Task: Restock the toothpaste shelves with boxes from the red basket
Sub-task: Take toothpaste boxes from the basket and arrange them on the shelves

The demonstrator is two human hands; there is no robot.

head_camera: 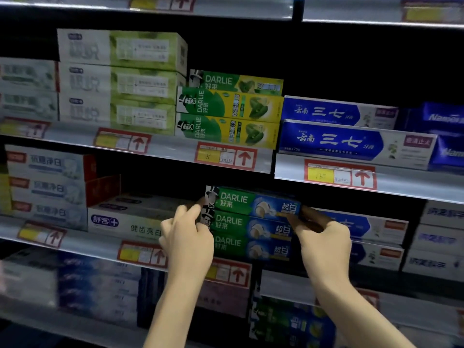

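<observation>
A stack of three green-and-blue Darlie toothpaste boxes sits on the middle shelf. The top Darlie box [251, 200] lies slightly askew on the two beneath it [248, 232]. My left hand [187, 231] pinches the top box's left end. At the right end of that box, my right hand [324, 234] grips with curled fingers. The red basket is not in view.
Above, green-yellow Darlie boxes [228, 116] and blue boxes [351, 141] fill the upper shelf. A white box [125, 222] lies left of the stack, blue-white boxes [376, 229] to its right. Shelf rails with red price tags [226, 156] run along each shelf front. More boxes fill the lower shelf.
</observation>
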